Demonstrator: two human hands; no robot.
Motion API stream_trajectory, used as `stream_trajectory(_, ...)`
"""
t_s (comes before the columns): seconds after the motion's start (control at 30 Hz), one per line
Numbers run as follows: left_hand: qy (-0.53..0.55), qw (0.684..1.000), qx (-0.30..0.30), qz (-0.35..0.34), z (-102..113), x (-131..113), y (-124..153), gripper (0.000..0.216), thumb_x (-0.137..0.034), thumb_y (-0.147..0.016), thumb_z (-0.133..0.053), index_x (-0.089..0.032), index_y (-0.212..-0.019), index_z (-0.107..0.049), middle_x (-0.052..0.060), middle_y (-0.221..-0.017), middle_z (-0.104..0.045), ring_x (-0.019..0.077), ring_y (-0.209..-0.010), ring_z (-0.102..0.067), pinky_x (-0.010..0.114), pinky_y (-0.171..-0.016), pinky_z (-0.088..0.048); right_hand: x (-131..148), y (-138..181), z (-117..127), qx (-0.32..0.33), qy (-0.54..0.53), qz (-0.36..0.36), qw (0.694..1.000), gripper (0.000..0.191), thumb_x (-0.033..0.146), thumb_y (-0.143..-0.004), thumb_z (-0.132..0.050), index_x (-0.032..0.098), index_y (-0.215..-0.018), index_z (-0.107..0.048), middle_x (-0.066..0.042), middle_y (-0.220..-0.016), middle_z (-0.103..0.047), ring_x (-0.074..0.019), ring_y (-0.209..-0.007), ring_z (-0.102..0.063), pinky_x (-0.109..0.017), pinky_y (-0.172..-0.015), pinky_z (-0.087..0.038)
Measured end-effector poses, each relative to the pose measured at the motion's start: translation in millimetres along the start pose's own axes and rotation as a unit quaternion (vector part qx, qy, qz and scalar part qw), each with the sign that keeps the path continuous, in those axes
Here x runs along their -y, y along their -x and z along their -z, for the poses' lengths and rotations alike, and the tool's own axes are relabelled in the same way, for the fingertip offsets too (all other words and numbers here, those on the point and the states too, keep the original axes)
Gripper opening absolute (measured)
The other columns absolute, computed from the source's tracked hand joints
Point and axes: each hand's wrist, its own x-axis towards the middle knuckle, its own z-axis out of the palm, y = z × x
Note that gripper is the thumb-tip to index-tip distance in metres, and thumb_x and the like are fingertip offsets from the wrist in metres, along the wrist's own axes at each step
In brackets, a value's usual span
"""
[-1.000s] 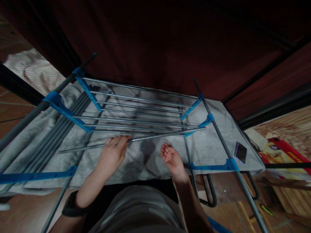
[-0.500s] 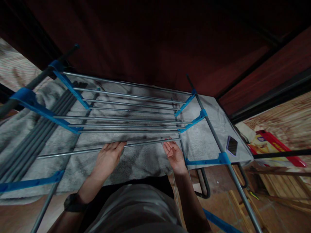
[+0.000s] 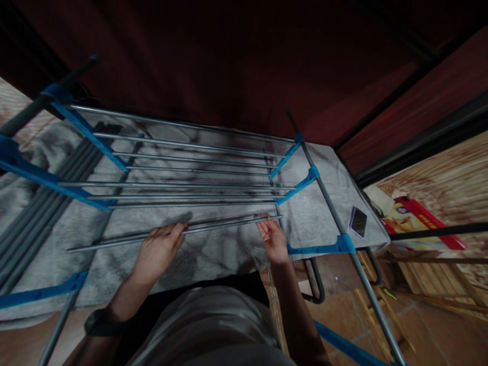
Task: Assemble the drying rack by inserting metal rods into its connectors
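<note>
A thin grey metal rod [image 3: 221, 225] lies slantwise above the blanket, in front of the rack's lower bars. My left hand [image 3: 162, 249] is wrapped over it left of its middle, back of the hand up. Near the rod's right end, my right hand [image 3: 274, 241] has its palm turned up and its fingers and thumb closed around it. A parallel line runs along the rod; whether it is a second rod or blur I cannot tell. Beyond stands a rack frame with several metal bars [image 3: 179, 185] joined by blue plastic brackets [image 3: 292, 192].
Several dark grey tubes [image 3: 41, 218] lie on the grey blanket [image 3: 229, 249] at left. A phone [image 3: 358, 222] rests on it at right. An upright tube [image 3: 331, 206] with a blue bracket [image 3: 345, 244] rises by my right arm. A red and yellow box [image 3: 415, 221] is further right.
The view has shifted, moving the rack a little left in the picture. My right hand's fingers, more spread before, have closed on the rod. My left hand keeps its grip.
</note>
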Motion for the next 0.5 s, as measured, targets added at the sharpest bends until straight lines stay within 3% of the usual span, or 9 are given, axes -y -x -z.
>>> stream_trajectory(0.13,-0.049,0.999,0.014,-0.002,2,6,1,0.032,-0.030,-0.099,-0.044,-0.023,-0.110,-0.074,0.013,-0.095,-0.079,0.0331,-0.090,-0.074,0.046,-0.087,-0.052,2,-7,6,-0.010,-0.003,0.003,1.000,0.020,0.021,-0.081,-0.085,0.025,-0.078,-0.066,0.002,-0.082,-0.080,-0.0155,-0.087,-0.079,-0.032,-0.089,-0.067)
stream_trajectory(0.33,-0.083,0.996,0.032,0.004,5,5,5,0.029,-0.023,-0.099,-0.046,-0.024,-0.109,-0.073,0.011,-0.096,-0.078,0.0294,-0.092,-0.073,0.042,-0.091,-0.050,11,-20,22,-0.026,0.021,0.031,0.999,0.023,0.028,-0.082,-0.088,0.024,-0.080,-0.065,0.006,-0.074,-0.076,-0.0124,-0.073,-0.077,-0.027,-0.081,-0.067)
stream_trajectory(0.5,-0.096,0.994,0.050,0.023,8,3,12,0.028,-0.019,-0.102,-0.046,-0.024,-0.108,-0.073,0.011,-0.099,-0.078,0.0286,-0.095,-0.072,0.043,-0.095,-0.049,22,-31,38,-0.074,0.026,0.039,0.996,0.017,0.027,-0.088,-0.079,0.025,-0.080,-0.064,0.007,-0.071,-0.073,-0.0096,-0.066,-0.073,-0.025,-0.076,-0.065)
